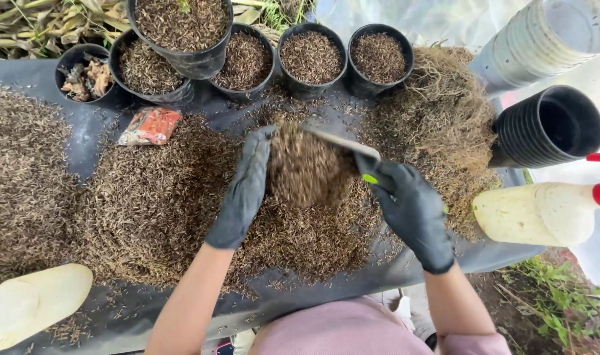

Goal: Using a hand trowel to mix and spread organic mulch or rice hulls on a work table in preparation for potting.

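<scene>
Both my hands wear black gloves. My right hand (408, 207) grips a hand trowel (342, 143) with a green handle, its blade heaped with brown husk-like potting mix (306, 167). My left hand (244, 187) is flat, fingers together, pressed against the left side of that heap. Beneath lies a wide pile of the same mix (148, 204) spread on a black sheet (89, 131). Several black pots (311, 59) filled with mix stand in a row at the far edge.
An orange packet (150, 126) lies on the mix at left. A clump of dry roots (444, 118) sits at right. Stacked empty black pots (550, 128), stacked grey pots (543, 39) and a pale spray bottle (543, 213) lie at right. A cream object (30, 302) is at bottom left.
</scene>
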